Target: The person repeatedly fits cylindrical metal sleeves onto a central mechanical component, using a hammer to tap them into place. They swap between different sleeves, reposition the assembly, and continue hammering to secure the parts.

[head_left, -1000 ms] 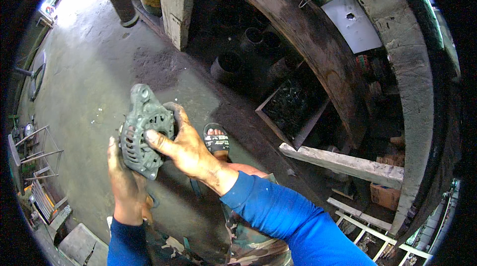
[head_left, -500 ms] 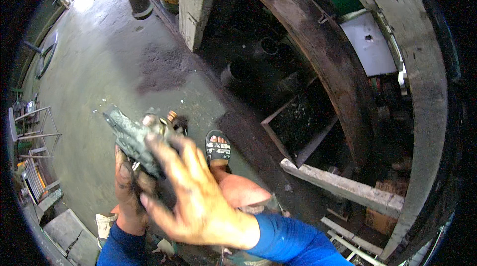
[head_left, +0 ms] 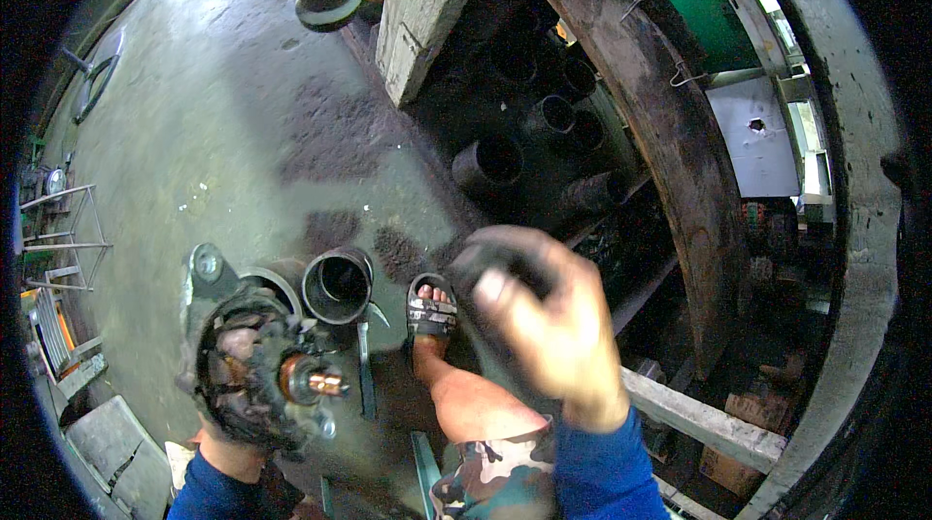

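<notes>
A greasy alternator [head_left: 254, 365] with its inside exposed is raised at the lower left. Its copper-ringed shaft [head_left: 316, 382] points to the right, and a grey mounting lug [head_left: 207, 266] sticks up on its far side. My left hand [head_left: 231, 452] supports it from behind and below; the alternator hides most of the fingers. Apart from it, to the right, my right hand [head_left: 549, 321] hovers above my sandalled foot, blurred, with blackened fingers curled in. Something dark seems to be within those fingers, but the blur hides what it is.
Beyond the alternator, an open metal cylinder [head_left: 337, 287] stands on the floor beside a hammer [head_left: 366, 365]. Several dark cylinders [head_left: 488, 166] stand under the bench at right. A wooden post [head_left: 432, 20], a curved rusty plate [head_left: 646, 122] and a wooden beam [head_left: 704, 420] border that side.
My right hand has come off the alternator and moved right, its fingers now curled. The alternator has turned so its copper-ringed shaft shows. The cylinders and hammer on the floor have come into sight.
</notes>
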The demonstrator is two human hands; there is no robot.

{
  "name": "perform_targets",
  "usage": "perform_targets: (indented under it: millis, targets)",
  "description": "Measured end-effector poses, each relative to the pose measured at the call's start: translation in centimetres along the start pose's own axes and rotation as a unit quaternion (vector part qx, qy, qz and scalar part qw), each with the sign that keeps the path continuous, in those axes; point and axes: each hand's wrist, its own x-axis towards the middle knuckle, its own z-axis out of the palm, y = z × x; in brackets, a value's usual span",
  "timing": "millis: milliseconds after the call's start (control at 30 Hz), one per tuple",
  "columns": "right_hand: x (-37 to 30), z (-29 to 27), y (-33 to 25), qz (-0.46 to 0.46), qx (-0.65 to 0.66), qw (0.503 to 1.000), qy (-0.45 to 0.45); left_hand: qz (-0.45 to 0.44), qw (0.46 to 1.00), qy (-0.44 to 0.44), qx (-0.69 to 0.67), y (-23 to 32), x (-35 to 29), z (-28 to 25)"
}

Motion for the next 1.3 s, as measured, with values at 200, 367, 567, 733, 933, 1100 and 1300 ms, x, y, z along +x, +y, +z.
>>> perform_targets:
  millis: [200,367,567,733,933,1100,1300]
  targets:
    - [18.0,-13.8,21.5,0.081,-0.541,0.823,0.154,0.06,0.955,0.141,0.253,-0.5,-0.5,-3.9]
    - [25.4,-19.9,32.6,0.189,-0.63,0.739,0.143,0.064,0.911,0.07,0.402,-1.0,-0.3,-7.4]
    - [27.3,-19.8,33.3,0.219,-0.571,0.779,0.139,-0.009,0.853,0.042,0.521,1.7,-2.8,-4.6]
    - [26.2,-19.4,31.7,0.18,-0.591,0.778,0.113,0.009,0.814,0.093,0.573,1.4,-1.8,-2.4]
    - [19.6,-11.8,30.4,0.158,-0.579,0.799,-0.028,0.05,0.822,0.065,0.564,0.3,-1.1,-4.9]
    - [16.3,-9.1,28.0,0.126,-0.609,0.774,0.121,0.053,0.923,0.103,0.366,-0.3,-1.0,-5.2]
    - [17.3,-9.7,26.9,0.213,-0.528,0.82,0.06,0.132,0.919,0.124,0.35,-0.1,-0.5,-4.0]
